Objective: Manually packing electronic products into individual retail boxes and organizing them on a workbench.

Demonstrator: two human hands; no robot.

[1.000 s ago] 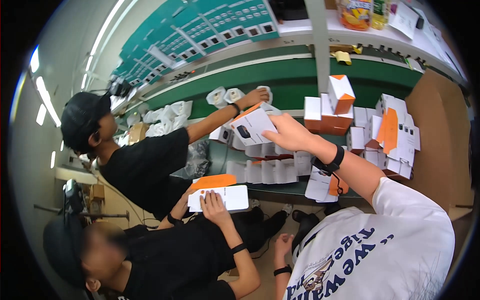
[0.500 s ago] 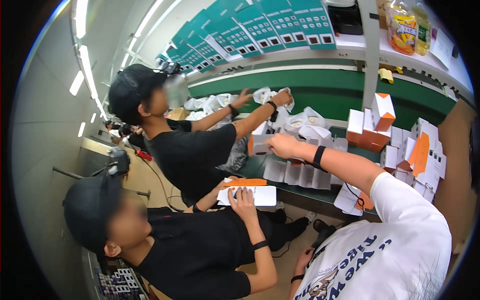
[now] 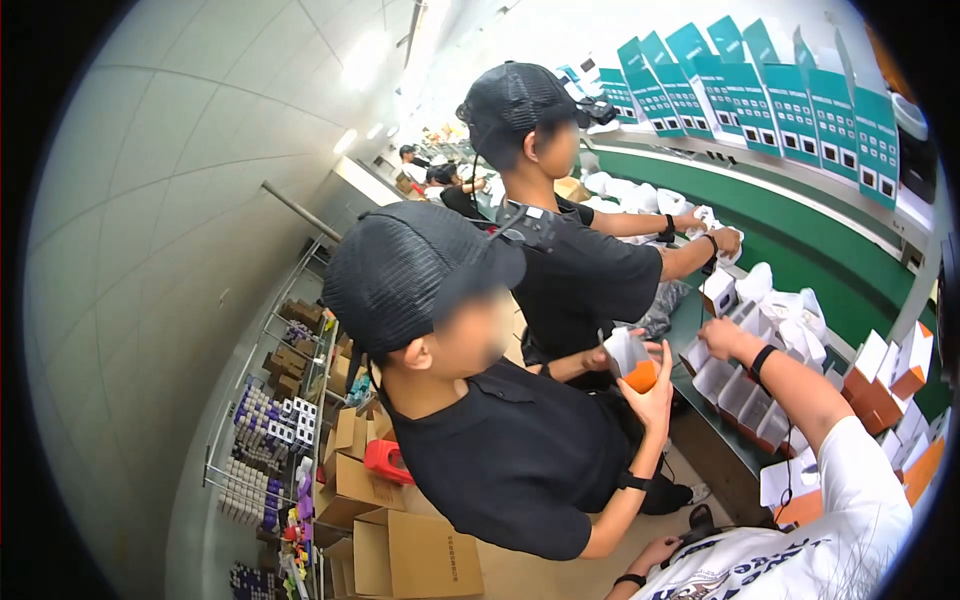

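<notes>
My right hand [image 3: 722, 338], with a black wristband, reaches over a row of open pale-grey boxes [image 3: 742, 388] on the bench. Its fingers are curled at the row's far end; what they hold, if anything, is hidden. Beside it stands a white-and-orange box [image 3: 718, 292]. White-wrapped items [image 3: 795, 318] lie behind the row. My left hand [image 3: 657, 553] is low beside my dark trousers, its fingers too small to read. To my left, a co-worker in black holds an open white-and-orange box [image 3: 630, 360] in both hands.
A farther co-worker [image 3: 590, 245] handles white-wrapped items at the bench. Teal cartons [image 3: 780, 110] line the shelf above. Orange-and-white boxes [image 3: 890, 370] are stacked at the right. Brown cartons [image 3: 420, 555] and a loaded rack [image 3: 255, 455] stand behind the near co-worker.
The view has swung left. My right hand no longer shows the box it gripped above the row. The near co-worker's flat white-and-orange carton is now an opened box.
</notes>
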